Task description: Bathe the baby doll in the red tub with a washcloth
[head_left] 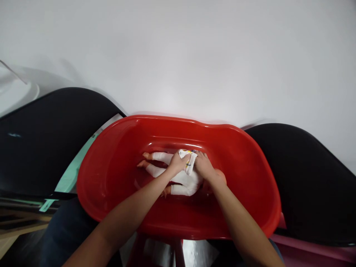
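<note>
Backdrop: pale wall (178,55).
Red tub (250,159): doll (182,179) lying inside, head right.
Left hand (177,164): pinching printed cloth (191,164).
Right hand (204,165): at cloth's right; grip unclear.
Cloth: apparently being arranged; next move needs both hands coordinated.

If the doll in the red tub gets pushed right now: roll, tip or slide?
The doll probably won't roll easily, since its legs stretch out straight. Tipping seems unlikely, as it's already lying down. It may slide a little: the tub looks smooth and glossy, though clothing could add some drag.
</note>
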`<state>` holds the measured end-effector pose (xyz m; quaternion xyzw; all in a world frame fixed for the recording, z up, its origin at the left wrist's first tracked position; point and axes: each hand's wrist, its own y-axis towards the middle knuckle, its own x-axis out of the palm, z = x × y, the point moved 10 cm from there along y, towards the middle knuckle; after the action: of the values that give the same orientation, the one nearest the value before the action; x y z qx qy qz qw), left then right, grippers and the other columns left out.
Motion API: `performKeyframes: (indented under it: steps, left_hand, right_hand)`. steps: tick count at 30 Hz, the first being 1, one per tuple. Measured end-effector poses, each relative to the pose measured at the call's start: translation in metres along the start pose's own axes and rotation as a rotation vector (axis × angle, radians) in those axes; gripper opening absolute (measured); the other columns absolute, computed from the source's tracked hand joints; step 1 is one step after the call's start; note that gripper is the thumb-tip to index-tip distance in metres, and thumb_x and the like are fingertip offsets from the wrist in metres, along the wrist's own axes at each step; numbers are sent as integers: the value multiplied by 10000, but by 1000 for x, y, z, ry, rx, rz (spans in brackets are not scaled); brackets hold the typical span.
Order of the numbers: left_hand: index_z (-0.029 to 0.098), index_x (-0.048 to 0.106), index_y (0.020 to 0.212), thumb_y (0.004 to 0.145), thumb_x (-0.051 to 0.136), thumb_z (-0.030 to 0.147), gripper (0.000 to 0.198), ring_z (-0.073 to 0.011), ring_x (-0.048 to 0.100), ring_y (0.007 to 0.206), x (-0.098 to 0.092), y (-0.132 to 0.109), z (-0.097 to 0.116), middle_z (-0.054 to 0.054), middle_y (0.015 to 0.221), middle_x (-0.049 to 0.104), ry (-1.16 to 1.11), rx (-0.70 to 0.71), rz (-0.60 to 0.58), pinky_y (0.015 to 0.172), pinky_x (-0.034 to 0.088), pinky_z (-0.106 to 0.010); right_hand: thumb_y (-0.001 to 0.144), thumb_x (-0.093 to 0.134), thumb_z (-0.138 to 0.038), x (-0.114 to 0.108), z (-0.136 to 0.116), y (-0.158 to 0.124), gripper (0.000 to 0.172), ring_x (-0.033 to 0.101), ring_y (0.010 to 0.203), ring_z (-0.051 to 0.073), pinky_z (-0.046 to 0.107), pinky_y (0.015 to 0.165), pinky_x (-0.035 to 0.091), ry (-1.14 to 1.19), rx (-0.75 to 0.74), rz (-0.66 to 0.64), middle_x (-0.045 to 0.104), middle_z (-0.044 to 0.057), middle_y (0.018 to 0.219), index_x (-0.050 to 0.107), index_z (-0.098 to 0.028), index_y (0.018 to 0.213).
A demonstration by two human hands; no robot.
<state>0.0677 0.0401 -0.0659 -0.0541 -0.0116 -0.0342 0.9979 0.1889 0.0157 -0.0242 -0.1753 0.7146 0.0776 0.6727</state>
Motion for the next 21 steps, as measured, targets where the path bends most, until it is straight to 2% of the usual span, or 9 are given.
performKeyframes:
  steps: [3, 6, 10, 14, 16, 18, 21]
  left_hand:
    - [224, 638, 814, 921, 698, 245, 125, -205, 695, 781, -9, 1, 0, -40, 802, 742, 129, -15, 49, 818, 575, -335]
    - [220, 631, 795, 939, 667, 215, 148, -196, 677, 760, -13, 1, 3, -32, 775, 723, 218, -1, 78, 796, 555, -311]
    - [220, 643, 856, 948, 647, 137, 124, -190, 681, 812, -23, 4, 12, -26, 832, 726, 199, 59, 166, 859, 549, -306]
    - [198, 652, 979, 953, 614, 91, 116, -196, 701, 938, -33, 7, 10, -53, 976, 744, 130, 51, 254, 938, 548, -321]
    - [184, 661, 1089, 950, 637, 101, 163, -199, 712, 1002, -28, 6, 12, -77, 1079, 753, 99, 97, 206, 967, 550, -328]
    - [170, 664, 1202, 918, 711, 115, 294, -207, 717, 1063, -16, 4, 15, -100, 1175, 753, 97, 151, 98, 1000, 550, -343]
    - [174, 689, 1227, 867, 790, 115, 379, -220, 720, 1093, -4, 0, 13, -102, 1203, 763, 161, 160, -8, 1033, 548, -371]
  right_hand:
    - [1110, 417, -163, 0, -9, -2, 367, 572, 1321, 292, 425, 1149, 393, -59, -72, 19, 663, 174, 1425, 700, -161, 1344]
    - [1100, 386, -126, -3, -12, -4, 373, 582, 1271, 279, 417, 1124, 397, -84, -88, 52, 669, 165, 1388, 683, -164, 1323]
    - [1074, 504, -190, -12, -9, -5, 307, 583, 1168, 290, 404, 1041, 415, -56, -65, 118, 682, 146, 1279, 654, -167, 1341]
    - [1062, 618, -337, -18, -7, -4, 383, 566, 1160, 312, 428, 1056, 398, -50, -85, 159, 675, 155, 1245, 641, -149, 1396]
    - [1081, 584, -338, -16, -3, -3, 360, 566, 1155, 312, 432, 1059, 390, -64, -69, 140, 679, 164, 1249, 665, -149, 1377]
    - [1103, 523, -293, -14, 2, -3, 343, 568, 1160, 305, 426, 1058, 383, -70, -42, 116, 684, 170, 1260, 681, -155, 1374]
    - [1115, 463, -231, -12, 6, -3, 379, 571, 1186, 297, 411, 1047, 381, -70, -20, 93, 692, 169, 1283, 665, -169, 1429]
